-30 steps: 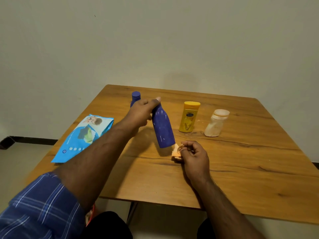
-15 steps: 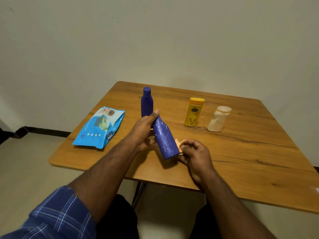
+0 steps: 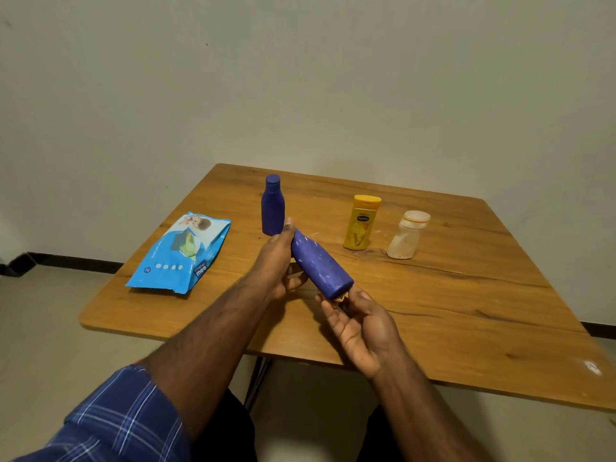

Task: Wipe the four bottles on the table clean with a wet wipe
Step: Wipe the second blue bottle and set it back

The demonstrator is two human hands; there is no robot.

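Left hand (image 3: pixel 278 261) grips tilted, speckled blue bottle (image 3: pixel 320 263); right hand (image 3: pixel 358 323), fingers loosely curled, presses wet wipe (image 3: pixel 340 297) against its base. Wipes pack (image 3: pixel 181 253) lies closed on surface (image 3: pixel 466 295).

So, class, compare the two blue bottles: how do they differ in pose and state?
1. The standing blue bottle is upright on the table; the held blue bottle is tilted, base towards the person.
2. The standing one is untouched; the held one is gripped by the left hand, with the right hand pressing a wipe under its base.
Both are dark blue.
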